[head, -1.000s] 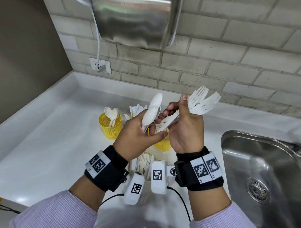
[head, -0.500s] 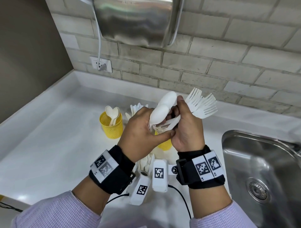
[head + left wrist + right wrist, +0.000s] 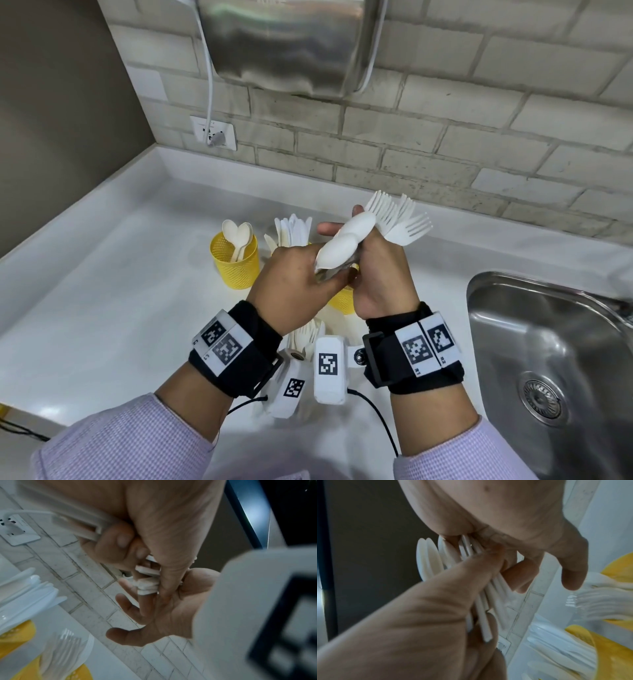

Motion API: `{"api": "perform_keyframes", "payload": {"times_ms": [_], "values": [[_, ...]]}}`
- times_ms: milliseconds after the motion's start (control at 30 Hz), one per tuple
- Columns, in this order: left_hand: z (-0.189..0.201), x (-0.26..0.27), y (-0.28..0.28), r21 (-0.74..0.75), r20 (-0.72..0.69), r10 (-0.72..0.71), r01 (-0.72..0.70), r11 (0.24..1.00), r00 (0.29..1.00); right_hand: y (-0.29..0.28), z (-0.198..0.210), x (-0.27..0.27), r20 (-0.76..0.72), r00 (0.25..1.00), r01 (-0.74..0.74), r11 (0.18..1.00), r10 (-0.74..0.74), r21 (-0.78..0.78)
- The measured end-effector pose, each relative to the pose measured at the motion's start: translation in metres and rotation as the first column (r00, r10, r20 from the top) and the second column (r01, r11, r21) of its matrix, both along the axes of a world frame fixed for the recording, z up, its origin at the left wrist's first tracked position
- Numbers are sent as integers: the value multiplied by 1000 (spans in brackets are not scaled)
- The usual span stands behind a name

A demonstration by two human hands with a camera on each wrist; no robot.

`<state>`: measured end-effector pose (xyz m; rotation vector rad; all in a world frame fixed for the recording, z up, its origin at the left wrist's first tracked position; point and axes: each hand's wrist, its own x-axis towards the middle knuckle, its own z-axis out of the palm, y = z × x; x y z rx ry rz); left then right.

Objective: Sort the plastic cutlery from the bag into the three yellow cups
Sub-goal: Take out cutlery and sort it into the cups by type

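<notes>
My left hand (image 3: 291, 277) sits at the centre of the head frame, fingers curled round the handles of two white plastic spoons (image 3: 344, 246), their bowls pointing up and right. Pressed against it, my right hand (image 3: 380, 274) is clenched on the handles of a fan of white plastic forks (image 3: 397, 219), tines spreading toward the upper right. The spoon bowls lie across the right hand's knuckles, so the two bunches touch. In the left wrist view the handle ends (image 3: 147, 586) poke out between the fingers of both hands, and I cannot tell exactly which finger pins which handle. I judge I am pulling the spoons apart from the forks.

Just beyond the hands, left of centre, a yellow mesh cup (image 3: 236, 263) stands on the white worktop (image 3: 102, 291) with a few spoons upright in it. Beside it, behind my left hand, a bunch of what look like knives (image 3: 294, 229) rises from a cup hidden in the head view. A second yellow cup (image 3: 340, 299) shows partly under my hands, and more forks (image 3: 305, 337) appear below my wrists. The right wrist view shows forks lying in a yellow cup (image 3: 618, 568) at its right edge.

So all three cups already hold cutlery, and this handful is left to drop. The bag I cannot make out, so how much remains in it is unknown. A steel sink (image 3: 548, 359) lies at the right edge.
</notes>
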<state>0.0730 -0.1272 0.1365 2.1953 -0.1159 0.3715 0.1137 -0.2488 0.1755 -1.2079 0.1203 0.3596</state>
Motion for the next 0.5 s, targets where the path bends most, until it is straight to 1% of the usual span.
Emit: {"api": "perform_keyframes", "payload": {"times_ms": [67,133,200,267,333,367,433,500], "values": [[2,0,3,-48,-75,-37,33,998,996,0,-2,1,5,1000,-3,1000,3,-9],[4,-2,6,-152,-147,-114,91,984,983,-1,-2,2,11,1000,20,999,-21,27],[5,-3,8,-202,-199,-161,121,972,967,-2,-1,4,13,997,77,988,-80,134],[5,-6,11,-201,-244,-201,153,968,949,-4,1,7,40,980,178,942,-197,286],[4,-6,13,-187,-276,-226,179,966,934,-9,1,12,105,951,239,906,-291,350],[3,-6,14,-184,-285,-233,186,965,930,-11,1,14,165,939,233,910,-302,343],[3,-6,14,-198,-288,-244,192,961,926,-13,1,17,279,918,212,943,-282,256],[3,-5,12,-216,-280,-255,198,956,926,-12,-3,19,322,900,250,954,-292,167]]}}
